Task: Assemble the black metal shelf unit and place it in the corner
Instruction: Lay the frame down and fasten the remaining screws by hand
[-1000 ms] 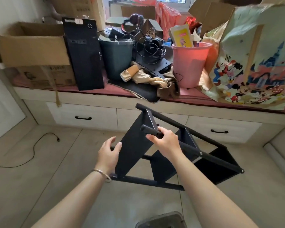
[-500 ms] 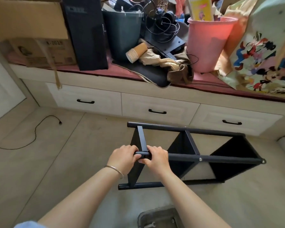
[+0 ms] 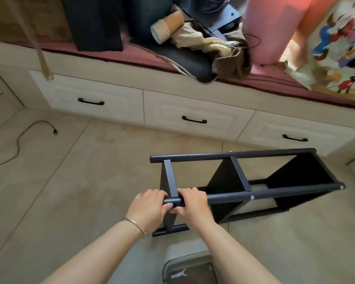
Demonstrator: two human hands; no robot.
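Note:
The black metal shelf unit (image 3: 242, 181) lies on its side on the tiled floor, its posts running left to right and three shelf panels standing on edge between them. My left hand (image 3: 148, 208) and my right hand (image 3: 193, 203) both grip the left end of the near upper post, thumbs meeting underneath it beside the leftmost panel. A silver screw head shows on that post to the right of my right hand.
A drawer bench (image 3: 193, 117) with a red cushion runs along the back, piled with a pink bin (image 3: 273, 27), paper cups (image 3: 166, 27) and a printed bag (image 3: 336, 48). A black cable (image 3: 19, 140) lies left on the floor. A grey tray (image 3: 191, 269) holding a small wrench sits below my arms.
The shelf has been lowered from a tilted, lifted pose to lying flat on its side on the floor. My left hand has joined the right on the post end.

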